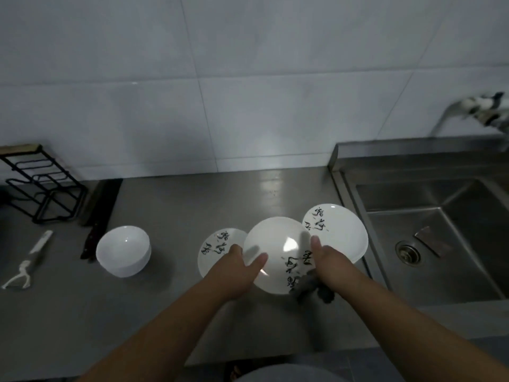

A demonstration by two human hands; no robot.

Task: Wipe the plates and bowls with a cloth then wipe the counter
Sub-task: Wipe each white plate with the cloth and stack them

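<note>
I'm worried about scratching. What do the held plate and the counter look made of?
The held plate: likely glazed ceramic, white and glossy with a bright glare spot. The counter: seemingly brushed stainless steel, grey with a soft streaked reflection.

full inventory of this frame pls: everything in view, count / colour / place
plates: 3, white with black script; held plate in both hands, left plate and right plate on the counter behind it
bowls: one stack, white, counter left of the plates; exact count unclear
cloth: 1, grey, bunched under the right hand
knife: 1, dark, counter beside the rack
peeler: 1, white, counter far left
rack: 1, black wire, back left
counter: 1, steel
sink: 1, steel, right
tap: 1, metal, blurred, top right
wall: white tiles, behind
left hand: grips held plate's left edge
right hand: grips held plate's right edge
</note>
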